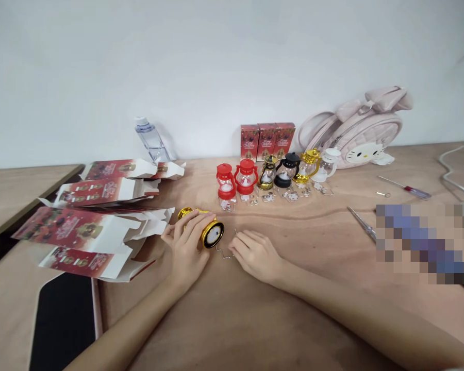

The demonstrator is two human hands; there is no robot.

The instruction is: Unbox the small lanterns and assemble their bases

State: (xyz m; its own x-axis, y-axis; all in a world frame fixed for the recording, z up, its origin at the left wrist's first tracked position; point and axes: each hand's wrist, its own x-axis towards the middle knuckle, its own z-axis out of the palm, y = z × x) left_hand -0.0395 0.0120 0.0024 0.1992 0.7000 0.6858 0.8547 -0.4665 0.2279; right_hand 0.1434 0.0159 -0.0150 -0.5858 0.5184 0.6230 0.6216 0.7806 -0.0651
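My left hand [187, 247] is wrapped round a small gold lantern [212, 234] that is tipped on its side. Its round base, black-rimmed with a pale centre, faces right and toward me. Just to the right, my right hand [255, 255] is closed, its fingertips together at a thin bent wire [226, 254]. The wire runs between the lantern's base and those fingertips, and the fingers hide part of it. Behind my hands stands a row of small lanterns: two red lanterns [246, 176], a black-and-gold one [268, 172], a black one [287, 170], a gold one [306, 166] and a white one [327, 165].
Opened red-and-white cartons [88, 226] lie at left, above a phone [65, 319]. Small wire pieces with figures [268, 198] lie before the lanterns. Behind are red boxes [267, 141], a bottle [152, 139] and a pink bag [367, 136]. A screwdriver [410, 190] and tweezers [361, 222] lie right.
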